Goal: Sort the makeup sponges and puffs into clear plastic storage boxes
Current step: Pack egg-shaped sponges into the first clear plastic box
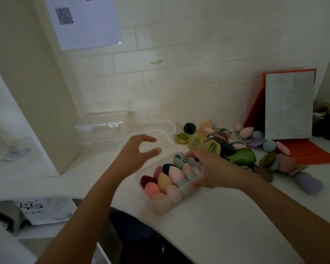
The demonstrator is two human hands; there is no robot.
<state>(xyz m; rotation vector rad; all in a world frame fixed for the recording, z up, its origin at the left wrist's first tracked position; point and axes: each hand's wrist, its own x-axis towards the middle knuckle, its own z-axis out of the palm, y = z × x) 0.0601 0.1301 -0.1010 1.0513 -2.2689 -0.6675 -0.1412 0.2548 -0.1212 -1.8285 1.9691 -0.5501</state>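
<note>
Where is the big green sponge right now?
Head view, right of centre: the big green sponge lies on the counter, just beyond the right hand and to the right of the clear box being filled.

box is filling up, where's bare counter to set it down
Bare counter in front of the filled box, toward the near edge, and left of it by the pillar. Crowded right, around the sponge pile.

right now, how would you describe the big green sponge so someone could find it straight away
Look to the orange board leaning on the tiled wall at the right, with a loose pile on the counter before it. At the pile's near-left edge, just past the right hand, lies the green sponge: plump, plain dark green, unlike the flat yellow-green printed puffs beside it.
</note>
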